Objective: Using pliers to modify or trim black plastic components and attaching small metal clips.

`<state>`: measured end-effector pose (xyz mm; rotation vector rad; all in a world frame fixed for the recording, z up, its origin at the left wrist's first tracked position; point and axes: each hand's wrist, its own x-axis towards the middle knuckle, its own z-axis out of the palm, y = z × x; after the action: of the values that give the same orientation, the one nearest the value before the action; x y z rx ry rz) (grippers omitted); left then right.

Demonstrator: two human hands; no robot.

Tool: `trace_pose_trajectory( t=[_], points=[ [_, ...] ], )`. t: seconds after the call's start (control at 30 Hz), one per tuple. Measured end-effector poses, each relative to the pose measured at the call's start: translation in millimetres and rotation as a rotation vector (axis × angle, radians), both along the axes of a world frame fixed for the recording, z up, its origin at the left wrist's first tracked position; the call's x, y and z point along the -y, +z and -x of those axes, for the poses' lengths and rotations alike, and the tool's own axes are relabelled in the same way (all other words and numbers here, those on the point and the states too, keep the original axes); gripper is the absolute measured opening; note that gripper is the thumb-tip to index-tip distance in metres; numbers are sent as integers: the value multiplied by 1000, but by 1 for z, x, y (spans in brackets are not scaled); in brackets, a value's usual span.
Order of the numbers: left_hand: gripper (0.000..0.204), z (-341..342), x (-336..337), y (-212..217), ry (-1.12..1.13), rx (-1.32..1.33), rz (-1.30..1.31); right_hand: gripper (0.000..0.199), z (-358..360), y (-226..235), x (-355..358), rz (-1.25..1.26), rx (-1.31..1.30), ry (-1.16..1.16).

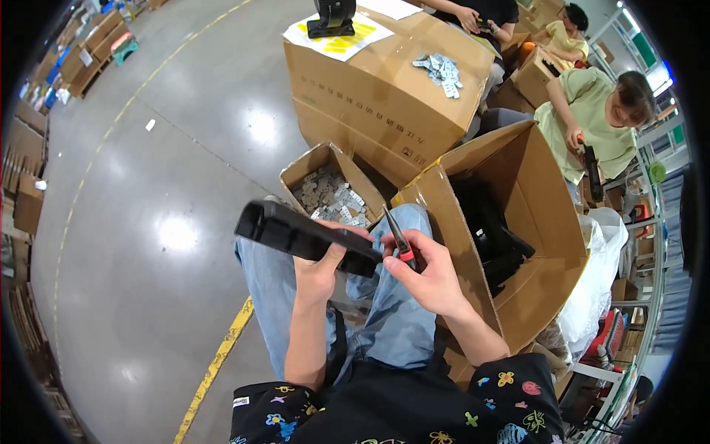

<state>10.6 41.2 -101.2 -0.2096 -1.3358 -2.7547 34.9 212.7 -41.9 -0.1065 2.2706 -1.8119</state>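
Observation:
My left hand (319,265) grips a long black plastic part (303,235), hollow along its side, tilted over my lap with its far-left end raised. In my right hand (433,275) is a pair of needle-nose pliers (399,238) with red on the grip, its thin jaws pointing up and away from me. The pliers sit close to the right end of the black part; whether they touch it I cannot tell. Just beyond my hands stands a small carton (299,172) holding many small grey metal pieces (333,194).
At my right an open cardboard box (543,200) holds black parts (488,237). A large closed carton (355,96) ahead carries a pile of metal pieces (439,72) and a black part (331,21). A co-worker (592,111) in light green holds a black part. Yellow tape (214,370) marks the floor.

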Motion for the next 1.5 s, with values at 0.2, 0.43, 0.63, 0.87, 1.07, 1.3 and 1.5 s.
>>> trace_pose_trajectory(
  t=[0.2,0.43,0.63,0.87,1.07,1.3,1.5],
  points=[
    [16,-3,17,0,357,309,278,38,-21,20,3,-209,-94,77],
    [7,-13,4,33,480,268,516,24,-58,6,11,712,304,285],
    [8,-22,5,37,444,222,566,69,-75,-16,28,744,381,246],
    [10,-25,-1,41,479,127,617,69,-79,-15,31,744,325,234],
    [11,-26,2,40,524,72,710,41,-81,-6,29,651,310,239],
    [7,-36,8,61,463,174,537,35,-91,-20,33,516,237,287],
    [8,-36,5,61,449,165,570,35,-82,-14,11,504,304,400]
  ],
)
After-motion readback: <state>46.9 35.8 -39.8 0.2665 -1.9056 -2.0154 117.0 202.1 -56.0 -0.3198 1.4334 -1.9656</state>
